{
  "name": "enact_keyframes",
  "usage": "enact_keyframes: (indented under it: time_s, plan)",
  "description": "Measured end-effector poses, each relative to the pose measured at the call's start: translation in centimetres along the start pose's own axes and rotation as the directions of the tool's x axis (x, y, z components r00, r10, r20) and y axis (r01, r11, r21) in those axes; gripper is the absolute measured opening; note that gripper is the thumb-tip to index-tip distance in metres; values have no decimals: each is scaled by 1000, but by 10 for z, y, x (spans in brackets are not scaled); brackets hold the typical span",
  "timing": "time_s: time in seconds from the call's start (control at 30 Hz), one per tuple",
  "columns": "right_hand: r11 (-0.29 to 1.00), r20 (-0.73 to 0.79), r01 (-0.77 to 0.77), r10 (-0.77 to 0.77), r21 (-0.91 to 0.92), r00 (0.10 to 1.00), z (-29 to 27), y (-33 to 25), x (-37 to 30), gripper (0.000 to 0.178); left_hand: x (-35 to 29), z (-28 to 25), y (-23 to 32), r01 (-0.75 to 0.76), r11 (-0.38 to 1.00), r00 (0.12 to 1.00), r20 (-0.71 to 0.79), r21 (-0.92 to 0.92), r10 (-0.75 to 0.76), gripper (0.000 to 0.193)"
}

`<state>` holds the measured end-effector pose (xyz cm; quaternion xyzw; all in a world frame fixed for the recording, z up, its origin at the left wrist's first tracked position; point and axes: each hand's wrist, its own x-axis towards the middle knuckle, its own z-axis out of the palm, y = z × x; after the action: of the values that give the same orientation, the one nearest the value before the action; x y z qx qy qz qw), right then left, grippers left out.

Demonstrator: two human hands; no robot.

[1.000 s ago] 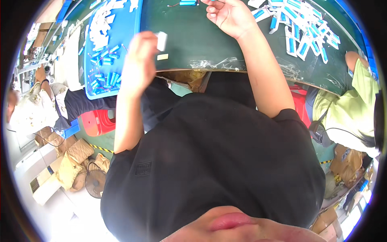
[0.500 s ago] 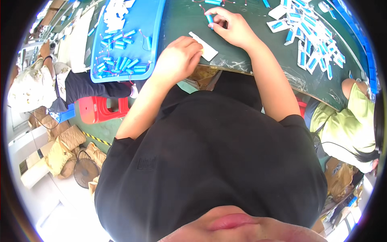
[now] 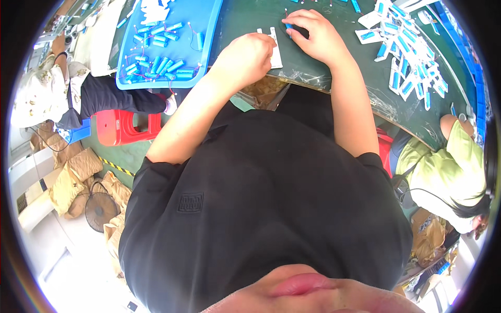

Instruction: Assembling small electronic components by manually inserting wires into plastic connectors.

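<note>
My left hand (image 3: pixel 243 61) is closed, its fingers curled down over a flat white piece (image 3: pixel 276 56) near the table's front edge. The fingertips are hidden, so whatever they pinch cannot be seen. Part of the white piece shows to the right of the knuckles. To its right, my right hand (image 3: pixel 317 37) holds a small blue cylindrical battery (image 3: pixel 289 26) between thumb and fingers, with a thin red wire at its far end. The two hands are apart.
At the left stands a blue tray (image 3: pixel 209 44) with loose blue wired batteries (image 3: pixel 163 64) and white pieces (image 3: pixel 155 9). A pile of white pieces with blue batteries (image 3: pixel 404 49) lies on the right of the green table (image 3: pixel 342 13). People sit on both sides, near red stools (image 3: pixel 112 128).
The white piece has turned from slanting to nearly straight away from me, with my left hand over it. My right hand still holds the battery. The whole view has shifted slightly.
</note>
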<state>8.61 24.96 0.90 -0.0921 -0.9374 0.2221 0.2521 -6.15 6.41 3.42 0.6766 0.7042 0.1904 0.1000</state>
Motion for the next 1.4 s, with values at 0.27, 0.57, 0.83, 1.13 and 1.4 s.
enact_keyframes:
  time_s: [0.27,0.57,0.83,1.13,1.4]
  plan:
    - [999,21,36,-36,31,999,-7,-3,-2,40,5,0,7,-48,981,997,-51,190,58,15]
    - [966,5,-133,135,224,991,-6,-39,-12,34,4,-2,7,-160,925,987,25,344,161,17]
    - [944,-185,-66,131,322,974,6,-43,-35,27,3,-3,-6,-146,975,976,-138,168,170,13]
    - [954,-249,-97,171,285,953,9,-43,-33,28,3,7,-2,-9,997,991,-134,74,19,7]
    - [955,-207,-110,170,275,963,9,-46,-33,29,6,8,-9,-102,990,987,-111,101,113,8]
